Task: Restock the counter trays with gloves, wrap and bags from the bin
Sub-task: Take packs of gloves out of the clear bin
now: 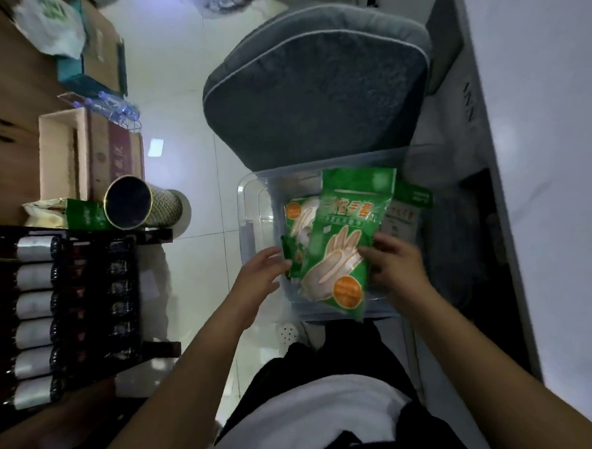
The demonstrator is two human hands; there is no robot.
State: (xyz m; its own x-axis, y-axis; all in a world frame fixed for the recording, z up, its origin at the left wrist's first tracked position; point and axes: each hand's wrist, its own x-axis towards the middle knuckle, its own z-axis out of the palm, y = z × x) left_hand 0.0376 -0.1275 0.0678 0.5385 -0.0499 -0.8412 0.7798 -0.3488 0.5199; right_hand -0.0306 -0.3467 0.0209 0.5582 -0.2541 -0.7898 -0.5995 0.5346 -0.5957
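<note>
A clear plastic bin (254, 201) stands on the floor in front of me. A green pack of gloves (345, 233) is lifted upright over it, pinched at its right edge by my right hand (395, 264). My left hand (263, 267) touches the lower left corner of a second green glove pack (296, 221) just behind the first; fingers are spread. More packets (405, 213) lie in the bin at the right. Black counter trays (106, 283) at the left hold several white rolls (34, 276).
A grey cushioned chair (315, 88) stands behind the bin. On the wooden counter at the left are an open cardboard box (68, 150), a round tin (134, 202), a green packet (82, 215) and a plastic bag (48, 22). A white wall runs along the right.
</note>
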